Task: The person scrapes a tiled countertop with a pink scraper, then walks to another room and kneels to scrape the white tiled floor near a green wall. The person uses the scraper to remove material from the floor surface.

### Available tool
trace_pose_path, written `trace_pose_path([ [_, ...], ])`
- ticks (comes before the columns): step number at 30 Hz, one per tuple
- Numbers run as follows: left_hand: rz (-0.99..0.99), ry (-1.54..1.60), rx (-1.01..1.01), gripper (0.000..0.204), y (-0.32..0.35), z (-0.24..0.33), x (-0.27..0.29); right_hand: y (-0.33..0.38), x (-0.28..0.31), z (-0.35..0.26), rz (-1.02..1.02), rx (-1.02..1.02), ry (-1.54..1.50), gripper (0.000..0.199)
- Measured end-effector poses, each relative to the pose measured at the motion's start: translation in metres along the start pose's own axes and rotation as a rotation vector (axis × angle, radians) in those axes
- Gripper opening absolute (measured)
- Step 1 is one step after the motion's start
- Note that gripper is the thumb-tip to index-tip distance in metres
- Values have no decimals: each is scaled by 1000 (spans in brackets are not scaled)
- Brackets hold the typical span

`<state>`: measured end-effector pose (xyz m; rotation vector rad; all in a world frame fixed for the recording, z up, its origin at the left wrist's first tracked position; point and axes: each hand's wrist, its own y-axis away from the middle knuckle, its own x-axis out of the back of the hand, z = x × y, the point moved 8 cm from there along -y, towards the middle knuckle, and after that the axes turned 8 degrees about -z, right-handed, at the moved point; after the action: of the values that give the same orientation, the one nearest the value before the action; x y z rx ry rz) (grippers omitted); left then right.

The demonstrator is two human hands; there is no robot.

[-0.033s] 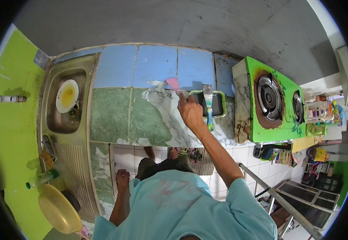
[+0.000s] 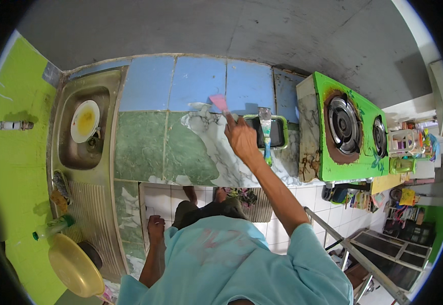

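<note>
Holding pink scraper [image 2: 217, 102] left of tray [image 2: 285, 133] in closed grip of right hand [image 2: 242, 141], probably for control; for left hand [image 2: 156, 227], cannot tell.

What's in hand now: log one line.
right hand: holds pink scraper | left hand: near counter | dark tray: second scraper lies across
</note>
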<state>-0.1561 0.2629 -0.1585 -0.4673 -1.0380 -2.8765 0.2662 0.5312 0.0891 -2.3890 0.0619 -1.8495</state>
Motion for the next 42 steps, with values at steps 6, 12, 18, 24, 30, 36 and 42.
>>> trace_pose_path([
  [6,18,43,-6,25,-3,-4,8,-39,7,-9,-113,11,-12,37],
  [12,-94,106,-101,23,1,23,-8,-47,-3,1,-92,-52,-15,38],
  [18,-126,42,-46,21,-11,39,-14,-25,35,11,-42,-133,-78,35],
  [24,-157,42,-31,20,-23,44,-28,1,33,36,-75,-222,33,36],
  [30,-123,53,-12,20,-39,28,-22,-13,42,50,-14,-170,47,30],
  [36,-176,68,-3,17,-44,28,-29,-11,46,59,73,-64,154,27],
  [42,-112,17,19,19,-44,25,-22,-15,49,55,-67,-157,79,28],
])
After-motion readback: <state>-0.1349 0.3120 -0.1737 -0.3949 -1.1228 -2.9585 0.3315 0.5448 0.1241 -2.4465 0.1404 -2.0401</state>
